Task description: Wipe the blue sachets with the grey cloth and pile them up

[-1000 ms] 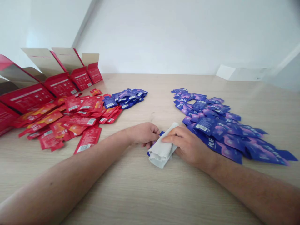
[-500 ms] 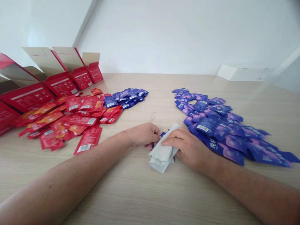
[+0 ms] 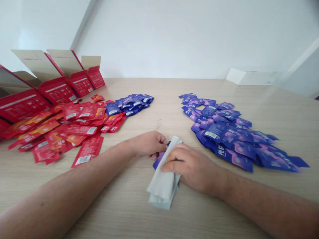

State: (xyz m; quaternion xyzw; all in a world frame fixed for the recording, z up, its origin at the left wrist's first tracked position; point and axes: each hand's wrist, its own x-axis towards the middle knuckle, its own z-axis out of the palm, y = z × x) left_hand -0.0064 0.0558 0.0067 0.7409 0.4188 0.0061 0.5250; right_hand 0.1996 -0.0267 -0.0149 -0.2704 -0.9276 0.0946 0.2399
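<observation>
My left hand (image 3: 149,144) pinches the top of a blue foil sachet (image 3: 158,160), whose lower part shows at the edge of a folded white cloth (image 3: 162,182). My right hand (image 3: 188,168) presses that cloth against the sachet, with the fingers lying over it. Most of the sachet is hidden behind the cloth and my fingers. The cloth's lower end hangs toward me, just above the light wooden table (image 3: 139,202).
A heap of red sachets (image 3: 77,127) lies at the left, beside a smaller blue heap (image 3: 131,103). Blue-purple sachets (image 3: 224,132) spread across the right. Open red cartons (image 3: 58,91) stand at the back left, and a white carton (image 3: 249,77) at the back right.
The cloth has slid toward me and tilted, with my right hand moving down and left along it. More of the blue sachet now shows. The camera view has shifted slightly.
</observation>
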